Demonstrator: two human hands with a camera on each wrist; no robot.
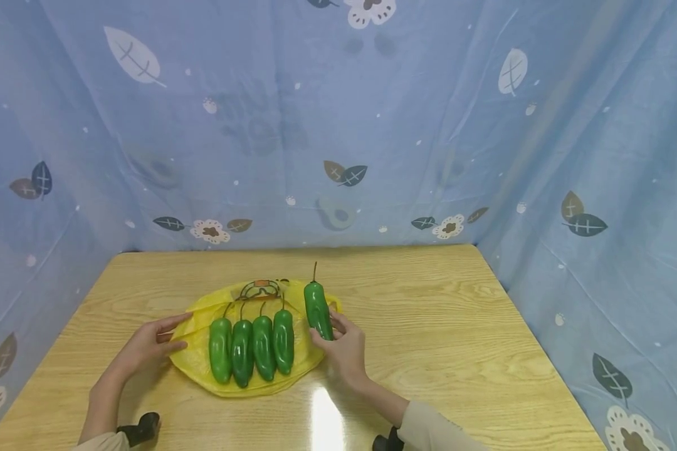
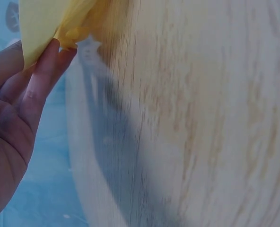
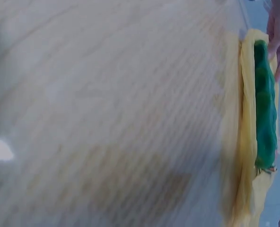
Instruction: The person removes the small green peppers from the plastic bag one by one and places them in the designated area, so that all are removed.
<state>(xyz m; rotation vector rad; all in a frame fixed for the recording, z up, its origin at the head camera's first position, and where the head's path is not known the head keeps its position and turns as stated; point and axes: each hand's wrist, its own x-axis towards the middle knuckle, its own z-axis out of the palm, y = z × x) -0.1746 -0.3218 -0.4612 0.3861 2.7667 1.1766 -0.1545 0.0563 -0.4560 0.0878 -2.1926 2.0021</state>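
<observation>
My right hand (image 1: 345, 352) grips a glossy green chili pepper (image 1: 316, 305) by its lower end, thumb on one side and fingers on the other. Its thin stem points up and away. Several more green peppers (image 1: 263, 351) lie side by side in a row on a flattened yellow bag (image 1: 248, 391), stems toward the back. At the bag's left edge, my left hand (image 1: 145, 343) holds the thin material between thumb and fingers. The left wrist view shows yellow material (image 2: 43, 28) running between those fingers. In the right wrist view one pepper (image 3: 266, 106) appears side-on over the bag.
A dark looped cord with an orange piece (image 1: 261, 284) lies at the bag's back edge. The wooden table (image 1: 429, 326) extends to both sides. Blue patterned cloth (image 1: 293, 125) hangs behind and around it. Bright glare (image 1: 326, 416) shows near the front.
</observation>
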